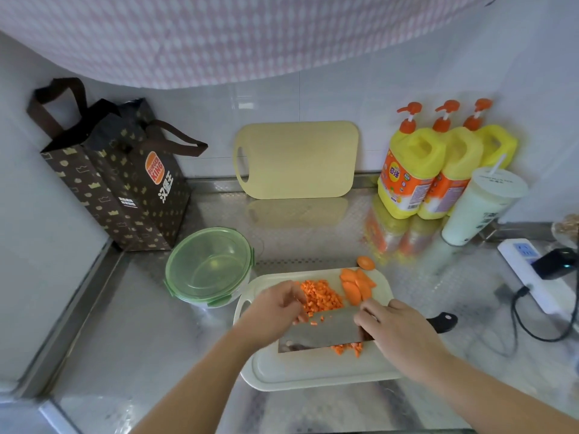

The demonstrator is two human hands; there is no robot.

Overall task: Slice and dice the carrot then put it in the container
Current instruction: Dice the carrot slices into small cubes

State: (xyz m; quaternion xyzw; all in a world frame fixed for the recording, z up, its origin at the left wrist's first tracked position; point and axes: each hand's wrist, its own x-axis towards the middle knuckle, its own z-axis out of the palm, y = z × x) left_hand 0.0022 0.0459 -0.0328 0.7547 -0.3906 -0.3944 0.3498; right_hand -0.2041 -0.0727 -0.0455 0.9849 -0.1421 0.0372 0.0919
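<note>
A pale cutting board (313, 369) lies on the steel counter. On it are a heap of diced carrot (319, 297), a few carrot slices (355, 285) and more dice (346, 348) by the cleaver's edge. One slice (366, 262) lies off the board. My right hand (398, 332) grips the cleaver (322, 332) at its black handle (445, 321), blade laid flat with a few dice on it. My left hand (275, 308), fingers curled, touches the diced heap beside the blade. The round green-rimmed container (208, 266) stands empty just left of the board.
A brown paper bag (125, 177) stands at the back left. A yellow cutting board (296, 159) leans on the wall. Three yellow pump bottles (438, 164) and a lidded white cup (479, 208) stand at the back right. A power strip (532, 270) with cables lies right.
</note>
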